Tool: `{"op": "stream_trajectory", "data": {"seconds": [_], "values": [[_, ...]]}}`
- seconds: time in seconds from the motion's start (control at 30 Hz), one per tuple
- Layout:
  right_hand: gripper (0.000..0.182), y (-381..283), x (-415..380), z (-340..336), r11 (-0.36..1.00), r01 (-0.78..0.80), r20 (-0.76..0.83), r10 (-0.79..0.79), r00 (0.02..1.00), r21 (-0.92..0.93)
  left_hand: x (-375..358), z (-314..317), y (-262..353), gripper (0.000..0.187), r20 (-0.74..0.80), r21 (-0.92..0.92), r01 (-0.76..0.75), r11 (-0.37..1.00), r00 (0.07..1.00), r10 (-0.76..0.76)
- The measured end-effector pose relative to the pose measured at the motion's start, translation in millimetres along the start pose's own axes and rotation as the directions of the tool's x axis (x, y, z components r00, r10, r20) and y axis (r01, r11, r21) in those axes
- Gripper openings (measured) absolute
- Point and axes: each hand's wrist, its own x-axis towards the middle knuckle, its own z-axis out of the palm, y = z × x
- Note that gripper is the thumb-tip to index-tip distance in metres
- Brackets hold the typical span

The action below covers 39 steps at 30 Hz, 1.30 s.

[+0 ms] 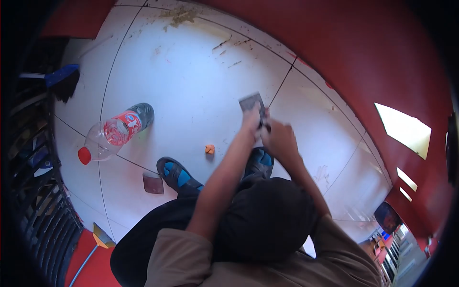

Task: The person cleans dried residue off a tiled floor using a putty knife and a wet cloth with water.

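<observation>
A flat scraper with a grey, roughly rectangular blade and a dark handle is held just above the white tiled floor, in front of my feet. My left hand is closed at the blade, with its fingers along it. Beside it, my right hand is wrapped round the dark handle. Both hands are slightly blurred and close together. A small orange lump lies on the floor left of my forearm. My feet wear dark sandals over blue socks.
On the left lies a clear plastic bottle with a red cap. A small brown square piece is near my sandal. A blue broom and black slatted furniture line the left. Brown residue marks the far floor; a red wall runs along the right.
</observation>
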Motion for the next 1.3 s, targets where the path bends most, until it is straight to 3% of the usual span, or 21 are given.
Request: {"op": "stream_trajectory", "data": {"seconds": [0.07, 0.13, 0.23, 0.3, 0.4, 0.47, 0.57, 0.63, 0.7, 0.8, 0.87, 0.9, 1.0, 1.07, 1.13, 1.2, 1.23, 1.3], "values": [[0.025, 16, -31, 4, 0.989, -0.15, 0.024, 0.149, 0.989, 0.01, -16, 1, -45, 0.041, 0.027, 0.026, -0.021, 0.999, 0.999, 0.021], [0.022, 25, -20, -4, 0.987, -0.051, -0.086, 0.065, 0.994, 0.151, -11, 19, -29, 0.041, 0.064, 0.062, 0.012, 0.998, 0.998, -0.016], [0.018, 19, 18, -18, 0.988, 0.0, -0.263, 0.041, 0.964, 0.155, 8, 44, 3, 0.04, 0.142, 0.095, 0.002, 0.995, 0.99, -0.016], [0.018, 31, 1, -16, 0.984, -0.037, -0.207, 0.073, 0.976, 0.173, 9, 42, -10, 0.039, 0.122, 0.128, 0.012, 0.992, 0.992, -0.028], [0.019, 42, -47, 1, 0.982, -0.122, -0.106, 0.138, 0.985, 0.144, -27, 18, -60, 0.039, -0.04, 0.093, 0.053, 0.994, 0.998, -0.049], [0.019, 46, -43, 0, 0.974, -0.189, -0.069, 0.199, 0.978, 0.127, -12, 14, -63, 0.038, 0.029, 0.105, 0.077, 0.991, 0.996, -0.081], [0.019, 51, -7, -14, 0.962, -0.093, -0.264, 0.162, 0.951, 0.257, 10, 59, -27, 0.042, 0.135, 0.183, 0.047, 0.982, 0.988, -0.073], [0.019, 65, -16, -13, 0.954, -0.129, -0.321, 0.216, 0.922, 0.272, 13, 73, -37, 0.041, 0.148, 0.254, 0.095, 0.962, 0.98, -0.136], [0.018, 86, -41, -3, 0.94, -0.16, -0.363, 0.268, 0.893, 0.301, 4, 69, -78, 0.038, 0.142, 0.304, 0.144, 0.942, 0.971, -0.194], [0.023, 114, -34, -15, 0.925, -0.221, -0.341, 0.324, 0.882, 0.308, 13, 95, -99, 0.036, 0.16, 0.27, 0.091, 0.959, 0.977, -0.138], [0.023, 115, -5, -48, 0.921, -0.199, -0.398, 0.33, 0.856, 0.336, 28, 137, -81, 0.041, 0.226, 0.25, 0.072, 0.966, 0.965, -0.13], [0.025, 125, 11, -53, 0.927, -0.146, -0.439, 0.297, 0.848, 0.345, 28, 155, -67, 0.04, 0.291, 0.272, -0.026, 0.962, 0.955, -0.056], [0.023, 136, 14, -67, 0.915, -0.218, -0.458, 0.363, 0.812, 0.34, 51, 173, -80, 0.041, 0.284, 0.378, 0.058, 0.924, 0.943, -0.175], [0.02, 163, 9, -63, 0.933, -0.182, -0.492, 0.322, 0.809, 0.31, 28, 157, -86, 0.06, 0.257, 0.551, 0.061, 0.832, 0.936, -0.239], [0.019, 174, 21, -77, 0.901, -0.282, -0.504, 0.42, 0.754, 0.328, 11, 128, -94, 0.076, 0.254, 0.646, 0.112, 0.755, 0.901, -0.351], [0.02, 191, 29, -76, 0.917, -0.234, -0.542, 0.381, 0.749, 0.322, -15, 93, -108, 0.069, 0.303, 0.751, -0.096, 0.653, 0.929, -0.212], [0.02, 190, 28, -76, 0.921, -0.24, -0.54, 0.377, 0.753, 0.308, -29, 80, -110, 0.056, 0.334, 0.786, -0.192, 0.588, 0.932, -0.141], [0.02, 186, 27, -81, 0.896, -0.302, -0.482, 0.432, 0.762, 0.326, -26, 46, -132, 0.045, 0.492, 0.806, -0.47, 0.36, 0.87, 0.034]]}}
